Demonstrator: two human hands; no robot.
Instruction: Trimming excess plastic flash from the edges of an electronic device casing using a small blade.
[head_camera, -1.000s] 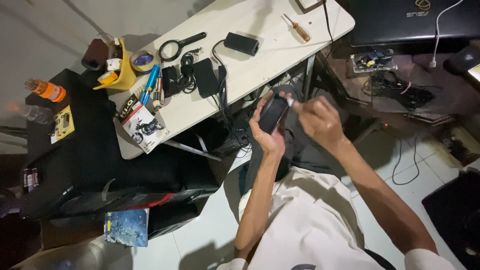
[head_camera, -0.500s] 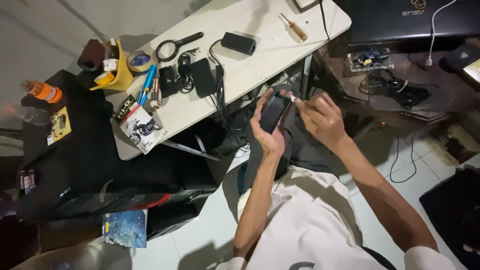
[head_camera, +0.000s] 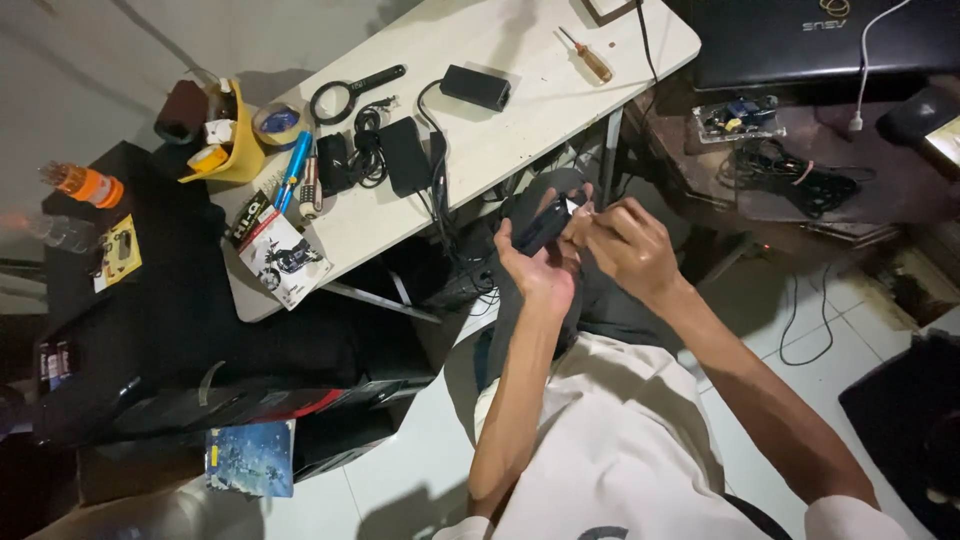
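Cradling dark phone (head_camera: 540, 222) in left hand (head_camera: 535, 270) (right hand (head_camera: 625, 245) touching).

Beyond the fingers (head_camera: 590, 215), the white surface (head_camera: 520, 140) edge carries dangling black cables (head_camera: 440, 190) and a power brick (head_camera: 405, 155); right of them, open floor (head_camera: 800, 330).

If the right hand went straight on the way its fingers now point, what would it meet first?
The right hand points left, at the dark phone in the left hand. Its fingertips look already at the phone's top end, so the phone comes first, though depth is unclear.
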